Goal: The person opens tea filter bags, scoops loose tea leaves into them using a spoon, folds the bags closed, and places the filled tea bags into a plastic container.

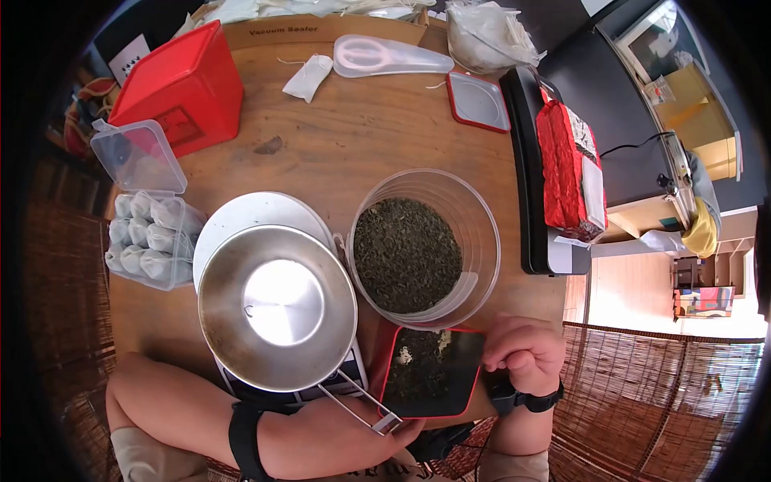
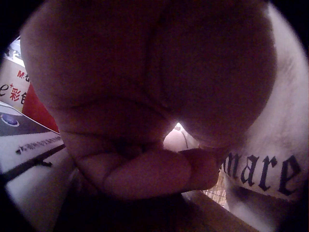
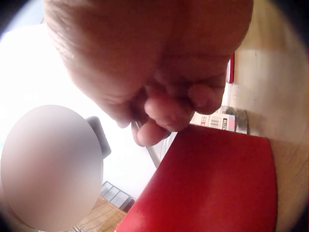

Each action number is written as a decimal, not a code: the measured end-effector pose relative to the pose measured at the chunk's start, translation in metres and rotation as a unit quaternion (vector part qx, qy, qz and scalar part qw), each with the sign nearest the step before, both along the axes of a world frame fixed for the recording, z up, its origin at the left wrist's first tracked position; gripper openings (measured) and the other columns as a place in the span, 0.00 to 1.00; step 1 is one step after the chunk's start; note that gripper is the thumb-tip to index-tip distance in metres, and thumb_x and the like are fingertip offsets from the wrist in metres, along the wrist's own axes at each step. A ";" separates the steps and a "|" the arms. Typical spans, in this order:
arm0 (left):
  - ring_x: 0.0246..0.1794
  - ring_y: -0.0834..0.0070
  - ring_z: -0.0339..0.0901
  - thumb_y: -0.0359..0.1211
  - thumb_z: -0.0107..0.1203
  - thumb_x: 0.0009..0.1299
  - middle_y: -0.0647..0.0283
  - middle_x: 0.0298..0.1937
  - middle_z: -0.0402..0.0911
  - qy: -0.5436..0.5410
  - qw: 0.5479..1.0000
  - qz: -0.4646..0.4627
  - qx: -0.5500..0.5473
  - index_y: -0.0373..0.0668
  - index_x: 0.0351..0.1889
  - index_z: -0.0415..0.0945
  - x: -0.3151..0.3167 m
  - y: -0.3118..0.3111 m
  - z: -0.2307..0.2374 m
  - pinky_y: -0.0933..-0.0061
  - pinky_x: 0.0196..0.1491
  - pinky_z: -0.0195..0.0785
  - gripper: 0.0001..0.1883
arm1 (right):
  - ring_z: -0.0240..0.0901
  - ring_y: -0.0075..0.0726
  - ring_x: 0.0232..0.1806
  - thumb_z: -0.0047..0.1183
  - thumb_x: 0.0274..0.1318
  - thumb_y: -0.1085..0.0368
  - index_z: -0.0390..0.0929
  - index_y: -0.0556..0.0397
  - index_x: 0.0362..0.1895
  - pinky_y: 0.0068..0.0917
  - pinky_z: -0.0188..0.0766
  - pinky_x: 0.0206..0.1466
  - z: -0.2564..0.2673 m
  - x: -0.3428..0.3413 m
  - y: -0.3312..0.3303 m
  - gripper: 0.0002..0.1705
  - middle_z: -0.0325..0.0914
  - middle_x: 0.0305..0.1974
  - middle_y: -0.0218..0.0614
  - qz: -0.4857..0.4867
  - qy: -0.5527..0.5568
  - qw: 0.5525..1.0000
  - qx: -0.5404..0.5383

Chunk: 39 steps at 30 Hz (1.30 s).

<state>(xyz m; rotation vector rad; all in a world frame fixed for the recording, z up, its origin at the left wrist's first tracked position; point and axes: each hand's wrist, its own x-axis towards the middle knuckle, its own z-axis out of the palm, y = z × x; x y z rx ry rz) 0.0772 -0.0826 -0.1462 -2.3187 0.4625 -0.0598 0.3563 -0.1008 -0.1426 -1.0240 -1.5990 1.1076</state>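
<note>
My left hand [image 1: 361,434] lies low under the long wire handle [image 1: 371,406] of a steel pan [image 1: 217,337]. In the left wrist view, its fingers bend loosely toward the thumb with nothing visible between them. My right hand [image 1: 526,349], fingers loosely curled, is at the right edge of a red-rimmed tin [image 1: 458,381]; nothing shows in its grasp. Inside the tin are dark tea leaves [image 1: 414,377] with pale bits. Behind it stands a clear round tub [image 1: 479,241] of dark loose leaves [image 1: 408,257]. The pan sits over a kitchen scale [image 1: 357,373].
Left are a white plate [image 1: 241,210], an open plastic box [image 1: 173,273] of filled tea bags and a red container [image 1: 213,96]. A single tea bag [image 1: 308,78], cased scissors [image 1: 385,56] and a tin lid [image 1: 479,100] lie behind. Right, a red foil packet [image 1: 562,169] rests on a black sealer [image 1: 526,161].
</note>
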 end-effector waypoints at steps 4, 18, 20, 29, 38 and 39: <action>0.68 0.68 0.72 0.13 0.49 0.64 0.55 0.66 0.72 0.002 0.995 0.044 -0.090 0.31 0.69 0.66 -0.003 -0.002 0.001 0.71 0.72 0.66 0.31 | 0.77 0.33 0.26 0.54 0.72 0.50 0.83 0.58 0.33 0.31 0.68 0.32 -0.003 0.001 -0.001 0.23 0.82 0.26 0.36 0.005 0.019 1.000 0.011; 0.70 0.64 0.71 0.14 0.49 0.66 0.52 0.67 0.73 0.004 0.999 -0.027 0.038 0.29 0.67 0.68 0.001 0.001 0.001 0.65 0.76 0.62 0.28 | 0.71 0.32 0.22 0.55 0.72 0.48 0.80 0.55 0.30 0.32 0.62 0.31 -0.009 0.006 -0.003 0.24 0.79 0.24 0.34 -0.085 0.034 0.992 0.087; 0.70 0.64 0.71 0.14 0.49 0.66 0.52 0.67 0.73 0.002 1.000 -0.023 0.015 0.29 0.67 0.67 0.000 0.000 -0.001 0.66 0.75 0.62 0.28 | 0.73 0.32 0.23 0.54 0.72 0.50 0.83 0.57 0.32 0.30 0.66 0.32 -0.006 0.000 0.000 0.24 0.80 0.24 0.35 -0.030 0.019 0.998 0.053; 0.69 0.68 0.72 0.14 0.50 0.66 0.54 0.67 0.73 -0.006 0.998 0.009 -0.057 0.30 0.69 0.66 -0.002 0.000 0.000 0.71 0.73 0.65 0.30 | 0.69 0.33 0.21 0.53 0.72 0.45 0.79 0.53 0.27 0.38 0.64 0.32 -0.010 0.008 -0.007 0.26 0.77 0.22 0.31 -0.113 0.118 0.980 0.113; 0.61 0.73 0.77 0.16 0.50 0.68 0.60 0.62 0.77 0.007 0.987 0.068 -0.145 0.33 0.74 0.62 -0.004 -0.004 -0.001 0.77 0.64 0.71 0.33 | 0.71 0.34 0.22 0.56 0.71 0.47 0.81 0.55 0.28 0.35 0.62 0.31 -0.010 0.005 -0.003 0.25 0.79 0.23 0.33 -0.088 0.042 0.990 0.103; 0.61 0.73 0.77 0.15 0.49 0.68 0.60 0.62 0.77 0.005 0.994 0.045 -0.098 0.33 0.73 0.62 -0.002 0.000 0.003 0.77 0.64 0.71 0.33 | 0.72 0.34 0.23 0.56 0.70 0.47 0.82 0.56 0.28 0.34 0.63 0.31 -0.009 0.004 -0.003 0.25 0.80 0.24 0.34 -0.063 0.027 0.995 0.079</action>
